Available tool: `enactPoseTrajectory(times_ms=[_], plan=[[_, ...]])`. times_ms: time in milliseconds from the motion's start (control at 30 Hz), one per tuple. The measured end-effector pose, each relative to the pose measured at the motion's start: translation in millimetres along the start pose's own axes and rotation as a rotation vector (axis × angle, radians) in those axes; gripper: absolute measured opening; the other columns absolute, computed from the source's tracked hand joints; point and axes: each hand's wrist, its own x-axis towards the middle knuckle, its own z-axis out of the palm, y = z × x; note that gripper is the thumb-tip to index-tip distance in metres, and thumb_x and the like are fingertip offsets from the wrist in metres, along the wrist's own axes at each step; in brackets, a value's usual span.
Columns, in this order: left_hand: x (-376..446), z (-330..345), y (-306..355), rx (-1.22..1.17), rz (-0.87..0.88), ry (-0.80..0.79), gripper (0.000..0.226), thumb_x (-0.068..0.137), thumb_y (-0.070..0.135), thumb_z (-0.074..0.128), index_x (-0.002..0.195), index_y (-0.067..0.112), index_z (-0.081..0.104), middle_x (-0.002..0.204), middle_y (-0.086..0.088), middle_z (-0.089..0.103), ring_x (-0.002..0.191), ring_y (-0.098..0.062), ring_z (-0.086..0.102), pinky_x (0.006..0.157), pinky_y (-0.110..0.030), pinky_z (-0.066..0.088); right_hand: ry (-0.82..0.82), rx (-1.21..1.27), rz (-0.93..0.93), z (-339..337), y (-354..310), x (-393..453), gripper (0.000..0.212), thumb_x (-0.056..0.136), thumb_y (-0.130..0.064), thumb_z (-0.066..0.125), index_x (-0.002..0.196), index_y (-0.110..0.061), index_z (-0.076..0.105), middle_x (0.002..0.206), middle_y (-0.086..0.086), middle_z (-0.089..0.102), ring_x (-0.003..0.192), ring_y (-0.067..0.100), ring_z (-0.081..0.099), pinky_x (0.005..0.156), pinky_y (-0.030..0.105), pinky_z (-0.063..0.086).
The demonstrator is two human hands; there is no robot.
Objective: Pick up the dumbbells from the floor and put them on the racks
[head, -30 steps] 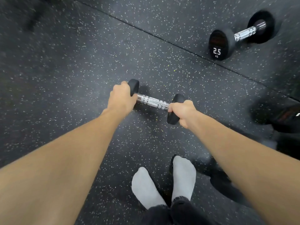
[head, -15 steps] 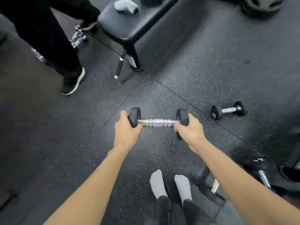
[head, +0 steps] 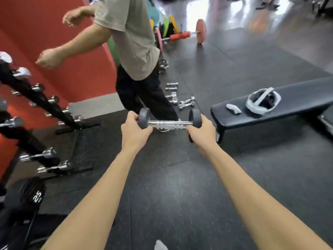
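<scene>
A: What are you holding?

B: You have a dumbbell [head: 170,123] lifted off the floor [head: 180,186], level in front of you. Your left hand [head: 134,131] is wrapped over its left head and your right hand [head: 201,130] over its right head, fingers curled tight on the dark round ends.

A: What is it made of?

B: The heads are matte black discs, rubbery in look. The bar between them is bright chrome, with ringed grooves and a knurled middle. No writing on it can be read from here.

A: And around you?

B: The floor is black rubber matting with fine pale speckles, laid in tiles with visible seams. At your left stands a black slanted rack [head: 36,100] holding small chrome dumbbells, against a red wall [head: 54,24]. Low at your left, a black disc [head: 34,193] shows white digits "25".

A: Anything else?

B: A person [head: 138,56] in a beige shirt and black trousers stands just beyond the dumbbell. More chrome dumbbells [head: 180,100] lie on the floor behind them. At your right, a black padded bench [head: 297,105] carries a white headset [head: 263,101].
</scene>
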Motion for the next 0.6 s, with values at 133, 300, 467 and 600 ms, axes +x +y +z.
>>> enactPoseTrajectory(times_ms=[133, 300, 467, 600], plan=[[-24.2, -121.2, -17.3, -0.01, -0.063, 0.246, 0.037, 0.072, 0.016, 0.078, 0.088, 0.014, 0.044, 0.081, -0.006, 0.065, 0.07, -0.019, 0.057, 0.054, -0.02, 0.04, -0.191, 0.02, -0.188, 67.9, -81.3, -44.8, 0.03, 0.077, -0.017, 0.068, 0.107, -0.02, 0.067, 0.089, -0.001, 0.07, 0.08, 0.019, 0.062, 0.067, 0.027, 0.047], [-88.3, -277.6, -64.6, 0.048, -0.119, 0.578, 0.041, 0.072, 0.015, 0.08, 0.086, 0.013, 0.041, 0.064, 0.009, 0.057, 0.057, -0.001, 0.05, 0.056, -0.011, 0.037, -0.473, 0.026, -0.446, 182.7, -162.9, -133.0, 0.036, 0.079, -0.016, 0.07, 0.115, -0.017, 0.066, 0.099, -0.002, 0.072, 0.09, 0.016, 0.064, 0.071, 0.026, 0.045], [-168.1, -429.2, -122.8, 0.157, -0.24, 0.788, 0.041, 0.072, 0.016, 0.08, 0.088, 0.009, 0.044, 0.068, 0.003, 0.053, 0.058, -0.012, 0.045, 0.051, -0.016, 0.034, -0.711, 0.125, -0.51, 308.4, -216.4, -259.2, 0.035, 0.075, -0.011, 0.074, 0.11, -0.012, 0.069, 0.091, -0.005, 0.07, 0.082, 0.018, 0.064, 0.067, 0.012, 0.047], [-225.2, -532.9, -166.6, 0.21, -0.298, 0.909, 0.04, 0.072, 0.013, 0.081, 0.086, 0.008, 0.044, 0.069, -0.001, 0.054, 0.056, -0.011, 0.043, 0.051, -0.017, 0.033, -0.867, 0.179, -0.539, 394.6, -247.5, -363.0, 0.023, 0.076, -0.008, 0.075, 0.094, -0.019, 0.065, 0.085, -0.001, 0.068, 0.078, 0.019, 0.059, 0.064, 0.028, 0.046]])
